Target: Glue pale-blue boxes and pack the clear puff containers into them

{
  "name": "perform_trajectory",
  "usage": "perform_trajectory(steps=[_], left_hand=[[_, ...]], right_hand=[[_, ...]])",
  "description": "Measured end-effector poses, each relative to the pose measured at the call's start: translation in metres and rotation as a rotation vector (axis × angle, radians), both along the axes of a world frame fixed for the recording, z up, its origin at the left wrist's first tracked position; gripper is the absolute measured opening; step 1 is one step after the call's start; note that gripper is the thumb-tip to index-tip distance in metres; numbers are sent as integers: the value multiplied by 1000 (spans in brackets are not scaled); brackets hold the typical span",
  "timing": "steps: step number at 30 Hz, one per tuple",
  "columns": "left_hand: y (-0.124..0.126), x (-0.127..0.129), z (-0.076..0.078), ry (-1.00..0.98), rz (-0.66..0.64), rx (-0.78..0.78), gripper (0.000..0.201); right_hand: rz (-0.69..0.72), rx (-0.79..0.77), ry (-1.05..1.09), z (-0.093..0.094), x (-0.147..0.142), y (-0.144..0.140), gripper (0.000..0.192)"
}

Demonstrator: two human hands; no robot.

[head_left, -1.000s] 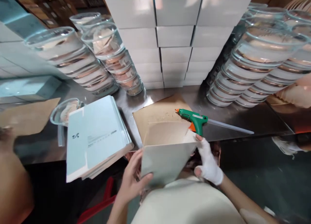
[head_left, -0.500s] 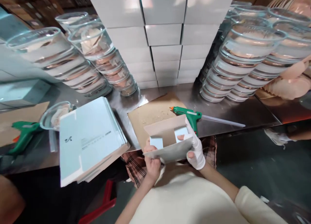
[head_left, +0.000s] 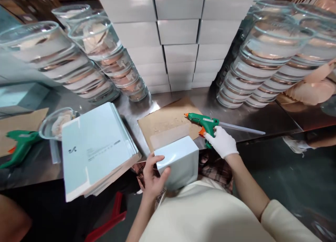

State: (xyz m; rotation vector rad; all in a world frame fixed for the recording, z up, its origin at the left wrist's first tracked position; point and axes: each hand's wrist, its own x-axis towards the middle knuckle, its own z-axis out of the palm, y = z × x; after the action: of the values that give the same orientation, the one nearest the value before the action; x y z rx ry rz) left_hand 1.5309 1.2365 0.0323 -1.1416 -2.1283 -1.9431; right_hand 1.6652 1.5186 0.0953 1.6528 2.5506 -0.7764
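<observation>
My left hand (head_left: pixel 153 175) grips a pale blue folded box (head_left: pixel 181 159) at its near left corner, holding it just off the table's front edge. My right hand (head_left: pixel 222 142), in a white glove, closes around the handle of a green glue gun (head_left: pixel 203 122). The gun lies on a brown cardboard sheet (head_left: pixel 165 121) with its orange nozzle pointing left and a clear glue stick trailing to the right.
A pile of flat pale blue box blanks (head_left: pixel 94 149) lies at the left on the steel table (head_left: pixel 249 118). White boxes (head_left: pixel 178 35) are stacked at the back, flanked by stacks of clear round containers (head_left: pixel 265 63). A second green glue gun (head_left: pixel 19 146) lies far left.
The box has gone from an open flat blank to a closed shape held by my left hand alone. My right hand let go of it and moved up to the glue gun.
</observation>
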Motion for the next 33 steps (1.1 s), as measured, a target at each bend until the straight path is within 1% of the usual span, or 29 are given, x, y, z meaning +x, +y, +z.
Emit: perform_trajectory(steps=[1, 2, 3, 5, 6, 7, 9, 10, 12, 13, 14, 15, 17, 18, 19, 21, 23, 25, 27, 30, 33], left_hand=[[1, 0, 1, 7, -10, -5, 29], [3, 0, 2, 7, -14, -19, 28], [5, 0, 3, 0, -6, -31, 28], [11, 1, 4, -32, 34, -40, 30], [15, 1, 5, -53, 54, -35, 31], [19, 1, 6, -75, 65, -32, 31], [27, 0, 9, -111, 67, -38, 30], [31, 0, 12, -124, 60, -53, 28], [39, -2, 20, -133, 46, -86, 27], [43, -2, 25, -133, 43, -96, 27], [47, -2, 29, -132, 44, -99, 27], [51, -2, 33, -130, 48, -97, 28], [57, -1, 39, -122, 58, -88, 29], [61, 1, 40, -112, 60, -86, 28], [63, 2, 41, -97, 58, -86, 28], [68, 5, 42, -54, 49, -84, 27], [70, 9, 42, -14, 39, -78, 26], [72, 11, 42, 7, 26, -72, 26], [72, 13, 43, 16, 17, -69, 26], [70, 14, 43, 14, 9, -70, 26], [66, 13, 40, -6, 14, -83, 25]], right_hand=[[0, -20, -65, 0, -4, 7, 46], [-15, -67, -46, -2, -7, 14, 44], [-45, -140, 35, -4, -9, 19, 40], [-120, -311, 273, -11, -9, 27, 27], [-149, -380, 379, -14, -7, 29, 24], [-168, -420, 455, -15, -6, 29, 25], [-182, -411, 543, -13, -4, 23, 31], [-203, -384, 623, -8, -4, 18, 36], [-255, -318, 863, 9, -3, 5, 46], [-261, -307, 981, 19, -2, -3, 48], [-242, -334, 1069, 31, 0, -10, 47], [-203, -396, 1112, 42, 3, -17, 44], [-106, -544, 1079, 58, 12, -30, 36], [-74, -584, 1041, 63, 18, -36, 34], [-51, -584, 1001, 64, 24, -42, 32], [27, -488, 915, 59, 35, -53, 30], [156, -363, 839, 49, 40, -63, 26], [268, -245, 808, 40, 39, -70, 19], [344, -134, 786, 34, 32, -74, 15], [399, 3, 756, 31, 20, -75, 16], [382, 35, 739, 28, 20, -68, 18]])
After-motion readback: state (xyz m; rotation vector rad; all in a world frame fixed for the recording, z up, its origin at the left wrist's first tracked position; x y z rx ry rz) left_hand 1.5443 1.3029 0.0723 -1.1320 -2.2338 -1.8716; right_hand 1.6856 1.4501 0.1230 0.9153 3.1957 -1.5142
